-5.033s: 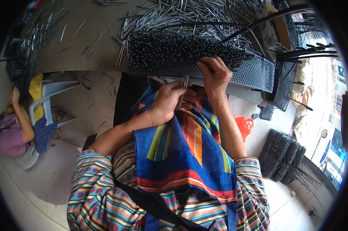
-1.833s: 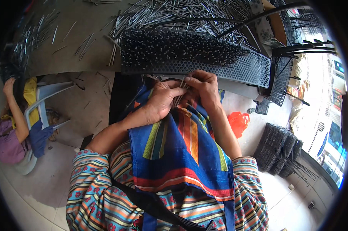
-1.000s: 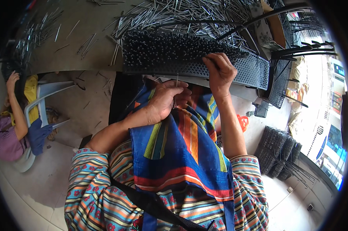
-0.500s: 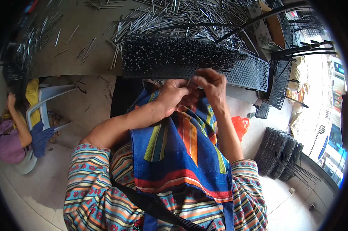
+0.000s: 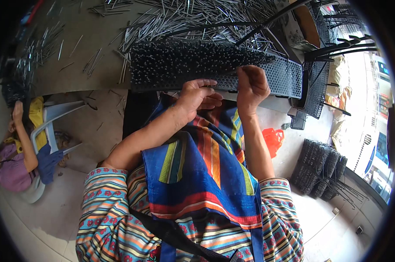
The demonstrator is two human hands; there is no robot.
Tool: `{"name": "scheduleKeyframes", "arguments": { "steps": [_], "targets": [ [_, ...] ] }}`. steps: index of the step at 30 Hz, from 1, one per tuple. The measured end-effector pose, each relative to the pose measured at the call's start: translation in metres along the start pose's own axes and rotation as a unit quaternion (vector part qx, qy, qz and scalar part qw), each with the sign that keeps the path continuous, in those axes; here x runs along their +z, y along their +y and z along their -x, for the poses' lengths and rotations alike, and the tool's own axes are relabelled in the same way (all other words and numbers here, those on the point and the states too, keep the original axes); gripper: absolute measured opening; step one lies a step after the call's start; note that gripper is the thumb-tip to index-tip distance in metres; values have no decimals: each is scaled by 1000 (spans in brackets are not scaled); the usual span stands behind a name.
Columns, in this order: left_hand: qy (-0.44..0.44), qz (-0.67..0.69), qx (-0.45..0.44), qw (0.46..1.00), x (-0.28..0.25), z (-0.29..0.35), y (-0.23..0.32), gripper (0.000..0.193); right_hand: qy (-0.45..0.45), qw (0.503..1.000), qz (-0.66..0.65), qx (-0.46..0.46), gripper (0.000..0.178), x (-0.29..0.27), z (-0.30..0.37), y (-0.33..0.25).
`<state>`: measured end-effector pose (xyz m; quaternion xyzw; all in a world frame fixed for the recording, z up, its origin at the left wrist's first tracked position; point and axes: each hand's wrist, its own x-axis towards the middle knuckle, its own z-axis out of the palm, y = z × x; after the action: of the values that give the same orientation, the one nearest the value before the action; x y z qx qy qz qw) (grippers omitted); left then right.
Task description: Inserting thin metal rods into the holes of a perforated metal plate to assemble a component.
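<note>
A long perforated metal plate [image 5: 289,78] lies along the table's near edge. Most of it is covered by a dense stand of dark thin rods [image 5: 175,63] with shiny tips, while its right end shows bare holes. Just below the plate's near edge, my left hand [image 5: 195,98] is open, fingers stretched toward the right. My right hand [image 5: 254,85] is closed in a pinch over the plate, at the right part of the rods. Whatever sits between its fingertips is too small or hidden to name.
Loose metal rods [image 5: 197,24] pile up behind the plate. A cardboard box [image 5: 302,28] and a black mesh tray [image 5: 315,87] stand at the right. Bundled dark racks [image 5: 320,170] and a red plastic bag [image 5: 273,142] are lower right. Another person [image 5: 18,161] sits far left.
My hands have moved apart. The right hand went up and right from the left hand onto the plate, and the left hand's fingers have opened.
</note>
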<state>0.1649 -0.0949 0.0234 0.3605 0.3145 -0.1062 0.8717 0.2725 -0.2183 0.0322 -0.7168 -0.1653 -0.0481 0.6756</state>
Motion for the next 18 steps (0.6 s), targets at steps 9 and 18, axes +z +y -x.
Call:
{"name": "scheduleKeyframes", "arguments": {
  "steps": [9, 18],
  "targets": [
    [0, 26, 10, 1000, -5, 2, -2, 32, -116, 946, 249, -172, 19, 5, 3, -8],
    [-90, 0, -59, 994, -10, 12, 12, 21, -147, 891, 351, -247, 27, 4, 5, -8]
  ]
}}
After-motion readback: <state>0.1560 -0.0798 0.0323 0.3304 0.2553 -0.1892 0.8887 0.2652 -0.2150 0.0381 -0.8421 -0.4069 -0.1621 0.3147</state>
